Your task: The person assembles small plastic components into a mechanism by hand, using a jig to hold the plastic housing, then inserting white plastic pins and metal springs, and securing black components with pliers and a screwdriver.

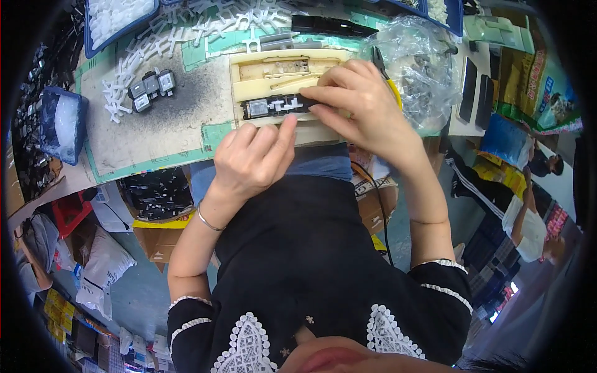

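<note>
A long black plastic housing (256, 109) lies in the lower slot of a cream-coloured fixture block (245, 72). White plastic parts (283, 105) and a grey block sit inside the housing. My right hand (367, 102) is closed at the housing's right end, thumb and forefinger pinching there and partly covering it. My left hand (255, 155) is in front of the fixture, its fingers curled and the forefinger reaching to the front edge by the white parts. Its thumb is hidden, so what it holds, if anything, does not show.
Pliers (393, 87) with yellow handles and a clear plastic bag (423, 74) lie right of the fixture. Loose white Y-shaped parts (168, 37) spread along the back. Several grey-black assemblies (151, 88) sit at left, beyond a blue bin (82, 127). A box of black parts (155, 193) stands below the bench.
</note>
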Demonstrator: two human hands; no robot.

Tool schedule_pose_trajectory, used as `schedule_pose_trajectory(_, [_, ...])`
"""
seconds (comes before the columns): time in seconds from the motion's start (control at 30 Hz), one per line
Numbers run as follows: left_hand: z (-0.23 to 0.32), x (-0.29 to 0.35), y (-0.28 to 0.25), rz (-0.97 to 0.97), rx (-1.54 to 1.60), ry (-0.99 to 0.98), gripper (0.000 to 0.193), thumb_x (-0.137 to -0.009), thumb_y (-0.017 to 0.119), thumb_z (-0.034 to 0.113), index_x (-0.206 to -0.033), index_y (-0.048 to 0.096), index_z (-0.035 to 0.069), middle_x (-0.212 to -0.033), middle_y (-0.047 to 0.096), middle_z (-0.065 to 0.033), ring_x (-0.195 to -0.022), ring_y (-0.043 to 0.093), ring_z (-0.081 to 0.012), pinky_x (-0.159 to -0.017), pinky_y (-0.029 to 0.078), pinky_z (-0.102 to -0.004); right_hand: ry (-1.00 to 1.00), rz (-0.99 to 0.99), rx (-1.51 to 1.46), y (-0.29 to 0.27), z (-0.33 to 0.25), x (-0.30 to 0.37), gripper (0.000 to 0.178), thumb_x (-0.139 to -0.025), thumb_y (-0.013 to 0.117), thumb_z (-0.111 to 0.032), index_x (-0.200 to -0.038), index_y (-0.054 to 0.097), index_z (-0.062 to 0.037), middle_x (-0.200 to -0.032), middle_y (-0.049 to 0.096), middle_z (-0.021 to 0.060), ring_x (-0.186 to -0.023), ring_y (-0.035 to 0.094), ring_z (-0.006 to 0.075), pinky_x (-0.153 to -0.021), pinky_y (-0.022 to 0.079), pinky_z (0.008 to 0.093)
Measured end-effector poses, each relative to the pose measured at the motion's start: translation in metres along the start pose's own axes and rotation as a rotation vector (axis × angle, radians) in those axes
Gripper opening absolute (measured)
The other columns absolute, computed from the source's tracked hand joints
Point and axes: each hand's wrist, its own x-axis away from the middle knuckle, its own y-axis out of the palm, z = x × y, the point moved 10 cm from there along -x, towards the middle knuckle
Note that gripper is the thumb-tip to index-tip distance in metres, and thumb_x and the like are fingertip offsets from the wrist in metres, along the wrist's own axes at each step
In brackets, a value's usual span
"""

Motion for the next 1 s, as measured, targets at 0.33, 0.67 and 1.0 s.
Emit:
schedule_pose_trajectory(0.33, [0.018,-0.004,0.015,-0.149,-0.169,0.071,0.032,-0.072,0.063,0.013,-0.103,0.067,0.004,-0.066,0.042,0.0004,-0.055,0.045,-0.0127,-0.048,0.035,-0.0256,-0.060,0.012,0.115,0.005,-0.018,-0.012,0.013,-0.064,0.067,-0.015,-0.073,0.064,-0.0056,-0.078,0.052,0.0059,-0.085,0.053,0.0224,-0.082,0.040,0.0355])
schedule_pose_trajectory(0.67, [-0.045,-0.016,-0.015,-0.089,0.170,-0.198,0.031,-0.075,0.064,0.004,-0.106,0.063,0.002,-0.079,0.057,-0.0071,-0.063,0.054,-0.0214,-0.054,0.044,-0.0310,0.385,0.316,-0.128,-0.042,0.068,0.021,0.011,-0.077,0.061,-0.006,-0.086,0.064,-0.0017,-0.088,0.059,0.0127,-0.082,0.057,0.0305,-0.077,0.046,0.0370])
schedule_pose_trajectory(1.0, [-0.124,-0.057,0.005,-0.209,0.135,-0.408,0.011,-0.080,0.061,0.005,-0.090,0.060,0.000,-0.086,0.057,-0.0140,-0.078,0.057,-0.0343,-0.066,0.046,-0.0397,0.349,0.168,0.279,-0.030,0.075,0.021,0.009,-0.076,0.060,-0.004,-0.085,0.063,-0.0019,-0.088,0.058,0.0118,-0.086,0.057,0.0297,-0.077,0.046,0.0388])
